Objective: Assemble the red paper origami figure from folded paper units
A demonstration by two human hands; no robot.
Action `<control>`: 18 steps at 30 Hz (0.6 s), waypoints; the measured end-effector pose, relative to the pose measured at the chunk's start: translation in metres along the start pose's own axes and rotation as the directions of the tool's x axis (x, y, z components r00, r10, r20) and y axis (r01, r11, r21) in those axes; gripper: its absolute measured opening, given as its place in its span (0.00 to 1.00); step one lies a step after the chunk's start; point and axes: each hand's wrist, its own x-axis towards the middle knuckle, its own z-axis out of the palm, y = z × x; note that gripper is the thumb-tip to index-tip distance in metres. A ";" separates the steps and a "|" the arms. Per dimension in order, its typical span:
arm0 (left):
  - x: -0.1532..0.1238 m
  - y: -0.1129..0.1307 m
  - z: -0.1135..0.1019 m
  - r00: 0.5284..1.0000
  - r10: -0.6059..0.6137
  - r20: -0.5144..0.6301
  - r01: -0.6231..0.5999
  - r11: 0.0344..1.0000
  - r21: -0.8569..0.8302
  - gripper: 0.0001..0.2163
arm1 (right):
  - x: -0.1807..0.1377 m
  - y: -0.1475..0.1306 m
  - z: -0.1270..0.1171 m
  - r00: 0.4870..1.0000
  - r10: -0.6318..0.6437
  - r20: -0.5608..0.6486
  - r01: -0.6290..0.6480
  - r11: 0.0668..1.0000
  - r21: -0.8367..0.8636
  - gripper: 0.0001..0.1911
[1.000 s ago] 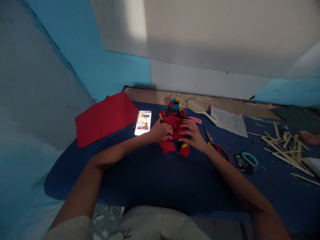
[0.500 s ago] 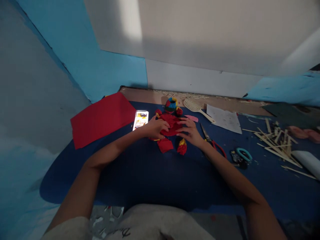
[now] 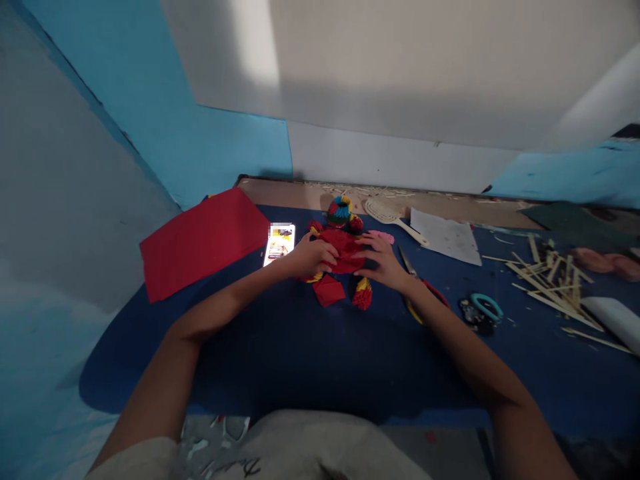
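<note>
A red paper figure (image 3: pixel 344 245) made of small folded pieces lies on the dark blue mat (image 3: pixel 310 353), with a blue, yellow and red round head (image 3: pixel 340 210) at its far end and a red-and-yellow foot (image 3: pixel 363 294) at its near end. My left hand (image 3: pixel 311 257) curls over the figure's left side, fingers pressed on the red body. My right hand (image 3: pixel 383 261) holds the right side, fingers bent onto it. A small loose red paper piece (image 3: pixel 328 290) sits just below the hands.
A large red paper sheet (image 3: pixel 200 240) and a lit phone (image 3: pixel 279 243) lie at the left. Scissors (image 3: pixel 417 277) with red handles, a teal-handled tool (image 3: pixel 483 310), a white paper (image 3: pixel 445 237), a pale fan-shaped piece (image 3: pixel 387 215) and several wooden sticks (image 3: pixel 555 280) lie at the right.
The view has shifted slightly, so everything sits a little further left and up. Both hands stay on the red figure with small finger movements.
</note>
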 end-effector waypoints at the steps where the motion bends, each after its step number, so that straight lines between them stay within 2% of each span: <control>1: 0.000 -0.001 0.000 1.000 -0.003 0.002 0.003 1.000 -0.001 0.07 | -0.001 0.001 -0.002 1.000 -0.011 0.000 0.011 1.000 -0.004 0.15; 4: 0.000 0.000 -0.003 1.000 -0.004 0.016 0.004 1.000 0.016 0.08 | -0.003 -0.001 -0.006 0.999 -0.048 -0.005 0.048 0.999 -0.009 0.08; 8: -0.001 0.005 -0.010 0.999 -0.035 0.028 0.035 0.999 0.024 0.13 | -0.002 -0.009 -0.007 0.997 -0.077 0.005 0.077 0.997 -0.022 0.07; 13: -0.004 0.005 -0.017 1.000 -0.029 0.008 0.029 0.998 -0.049 0.03 | -0.002 -0.010 -0.006 0.998 -0.060 -0.012 0.060 0.998 0.003 0.08; 18: -0.003 -0.001 -0.011 0.999 -0.022 -0.023 0.021 0.999 -0.031 0.02 | 0.000 -0.010 -0.006 0.997 -0.066 -0.030 0.066 0.998 -0.004 0.08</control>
